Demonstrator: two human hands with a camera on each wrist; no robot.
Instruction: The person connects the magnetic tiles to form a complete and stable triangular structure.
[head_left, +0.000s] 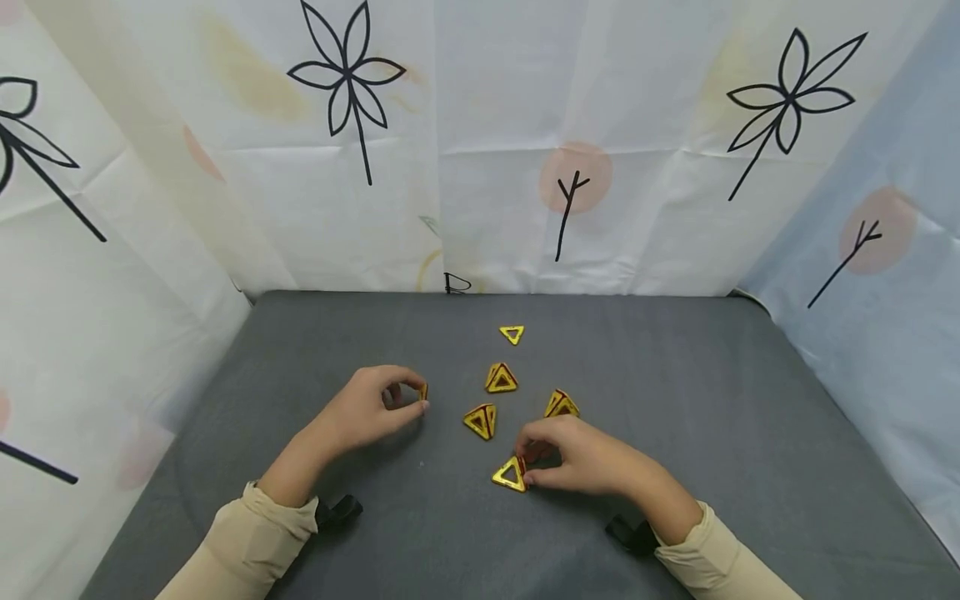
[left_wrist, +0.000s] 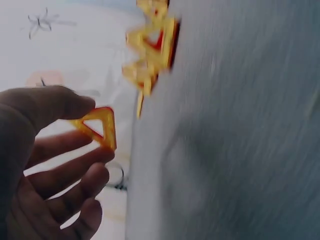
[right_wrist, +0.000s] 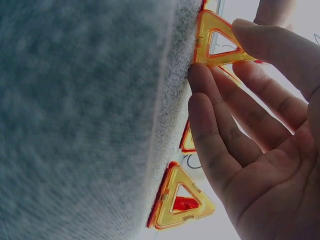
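My left hand [head_left: 378, 404] pinches a yellow triangular magnetic tile [left_wrist: 107, 125] between thumb and fingers, raised over the left part of the table. Its other fingers fan out loosely in the left wrist view. My right hand [head_left: 573, 454] pinches another triangular tile [right_wrist: 204, 37] by its edges, upright at the table surface. Beside its fingertips a yellow triangle [head_left: 509, 476] faces the head view; whether it joins the pinched tile I cannot tell. Just beyond the right hand stands a small pyramid of tiles [head_left: 561, 403], partly hidden by that hand.
Two more small tile pyramids, one farther back [head_left: 501, 378] and one nearer [head_left: 481, 421], stand between the hands. A single triangle [head_left: 512, 334] lies flat behind them. The grey table [head_left: 360, 333] meets a patterned curtain [head_left: 495, 225] at its back and sides.
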